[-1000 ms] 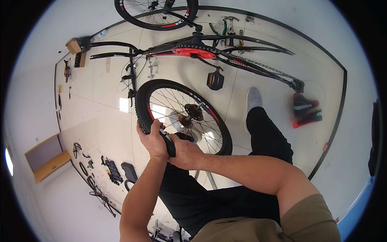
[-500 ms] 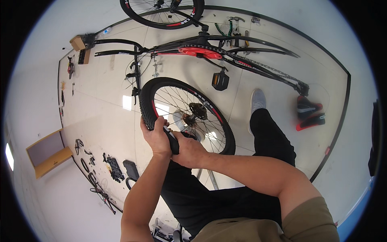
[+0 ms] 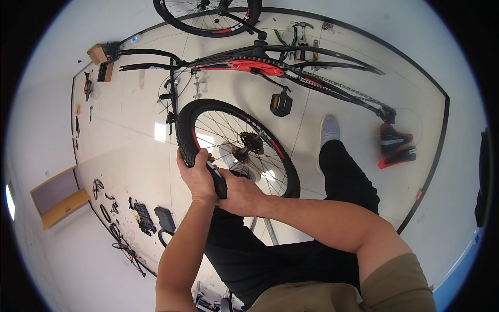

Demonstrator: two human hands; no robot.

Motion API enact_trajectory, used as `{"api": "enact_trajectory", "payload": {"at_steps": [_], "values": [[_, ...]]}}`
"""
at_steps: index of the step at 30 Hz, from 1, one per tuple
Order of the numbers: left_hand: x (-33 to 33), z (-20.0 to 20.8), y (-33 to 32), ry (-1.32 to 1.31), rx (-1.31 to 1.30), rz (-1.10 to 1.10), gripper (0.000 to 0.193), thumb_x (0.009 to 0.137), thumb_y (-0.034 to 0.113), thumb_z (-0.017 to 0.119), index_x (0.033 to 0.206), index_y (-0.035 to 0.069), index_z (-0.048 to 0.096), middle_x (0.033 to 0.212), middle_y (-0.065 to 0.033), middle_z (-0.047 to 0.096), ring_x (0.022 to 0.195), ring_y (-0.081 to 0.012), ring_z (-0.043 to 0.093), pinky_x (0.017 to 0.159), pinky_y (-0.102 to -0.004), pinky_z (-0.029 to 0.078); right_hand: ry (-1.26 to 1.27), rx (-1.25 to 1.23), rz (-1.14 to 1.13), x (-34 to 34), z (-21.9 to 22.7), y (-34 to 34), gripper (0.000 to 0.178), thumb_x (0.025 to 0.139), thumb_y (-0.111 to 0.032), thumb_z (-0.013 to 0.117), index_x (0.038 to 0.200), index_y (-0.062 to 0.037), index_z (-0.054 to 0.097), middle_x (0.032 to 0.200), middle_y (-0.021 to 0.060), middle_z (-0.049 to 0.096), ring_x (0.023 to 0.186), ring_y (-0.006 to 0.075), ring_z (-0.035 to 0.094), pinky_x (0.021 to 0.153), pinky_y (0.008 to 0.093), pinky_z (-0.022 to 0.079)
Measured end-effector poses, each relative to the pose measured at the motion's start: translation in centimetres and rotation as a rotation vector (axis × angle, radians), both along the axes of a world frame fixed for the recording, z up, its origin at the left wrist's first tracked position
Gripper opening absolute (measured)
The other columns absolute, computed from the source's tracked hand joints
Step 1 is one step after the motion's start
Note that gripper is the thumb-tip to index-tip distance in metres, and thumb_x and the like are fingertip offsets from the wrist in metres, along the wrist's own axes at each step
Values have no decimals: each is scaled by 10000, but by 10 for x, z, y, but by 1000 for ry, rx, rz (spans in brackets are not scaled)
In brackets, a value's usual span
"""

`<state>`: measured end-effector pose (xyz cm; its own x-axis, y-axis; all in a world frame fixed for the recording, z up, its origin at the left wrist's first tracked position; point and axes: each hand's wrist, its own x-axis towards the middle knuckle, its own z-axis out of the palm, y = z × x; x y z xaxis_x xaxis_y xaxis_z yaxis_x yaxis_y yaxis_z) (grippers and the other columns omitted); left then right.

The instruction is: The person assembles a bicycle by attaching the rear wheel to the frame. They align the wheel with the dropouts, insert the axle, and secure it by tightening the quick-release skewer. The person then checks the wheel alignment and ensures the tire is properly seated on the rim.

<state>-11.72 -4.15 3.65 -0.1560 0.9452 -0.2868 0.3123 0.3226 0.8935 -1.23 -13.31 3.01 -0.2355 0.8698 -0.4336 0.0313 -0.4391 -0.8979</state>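
Note:
A bicycle wheel (image 3: pixel 287 156) with a black knobby tyre, red-marked rim and rear sprockets (image 3: pixel 251 142) leans in front of my legs. My left hand (image 3: pixel 197 177) is closed round the tyre at the wheel's near left edge, its thumb on top. Right beside it, my right hand (image 3: pixel 241 193) grips the same stretch of tyre (image 3: pixel 217 183), fingers wrapped round toward the rim. A light strip shows between the two hands; whether it is rim or something else I cannot make out. The fingertips of both hands are partly hidden.
Beyond the wheel lies a bicycle frame (image 3: pixel 254 50) with a red chainring (image 3: pixel 255 66) and a pedal (image 3: pixel 280 104). Farther off are another wheel (image 3: pixel 208 31), a hammer (image 3: pixel 302 39) and green-handled pliers (image 3: pixel 286 37). A black-and-red saddle (image 3: pixel 395 139) sits right; a toolbox (image 3: pixel 144 217) lies left.
The whole view has shifted slightly left. Both hands keep their grip on the tyre, and the wheel stays leaning as before.

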Motion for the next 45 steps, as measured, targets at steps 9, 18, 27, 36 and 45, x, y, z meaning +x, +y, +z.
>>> {"api": "enact_trajectory", "payload": {"at_steps": [9, 18, 27, 36, 45], "values": [[11, 22, -2, -289, -219, 19, 328, 967, 200, 666, 1208, 52, 500, 970, -126, 623, 840, -231, 651, 666, -375, 582, 85, 62, 92, 11, -11, -1, 848, 797, -376, 793, 1415, 41, 389, 1135, 285, 670, 1092, 429, 652, 949, 461, 513], [6, 55, -11, -309, -251, 95, 201, 914, 94, 666, 1062, 45, 539, 844, -74, 603, 734, -178, 623, 641, -383, 585, -17, -44, -734, 103, -55, 65, 472, 867, -303, 672, 1214, 18, 679, 909, 200, 734, 896, 292, 718, 876, 405, 552], [-6, 155, -25, -363, -102, 220, 151, 929, 147, 653, 962, 2, 629, 870, -74, 655, 738, -167, 636, 716, -381, 595, -111, 27, -729, 119, -60, 59, 363, 906, -49, 563, 1247, 67, 608, 939, 121, 701, 763, 171, 678, 693, 309, 548], [-14, 3, -29, -225, 58, 233, 475, 814, 79, 682, 1231, -10, 473, 1072, -155, 639, 887, -240, 660, 762, -370, 555, 74, -103, -889, 125, -43, 64, 384, 929, -8, 530, 1305, 64, 556, 972, 117, 685, 743, 152, 657, 666, 282, 541], [-22, 0, -45, -156, 42, 196, 410, 868, 84, 664, 1212, 15, 453, 1063, -164, 637, 923, -275, 681, 772, -402, 584, 95, -127, -874, 116, -29, 63, 404, 881, -33, 581, 1274, 59, 597, 917, 139, 692, 759, 190, 669, 699, 324, 538]]}}
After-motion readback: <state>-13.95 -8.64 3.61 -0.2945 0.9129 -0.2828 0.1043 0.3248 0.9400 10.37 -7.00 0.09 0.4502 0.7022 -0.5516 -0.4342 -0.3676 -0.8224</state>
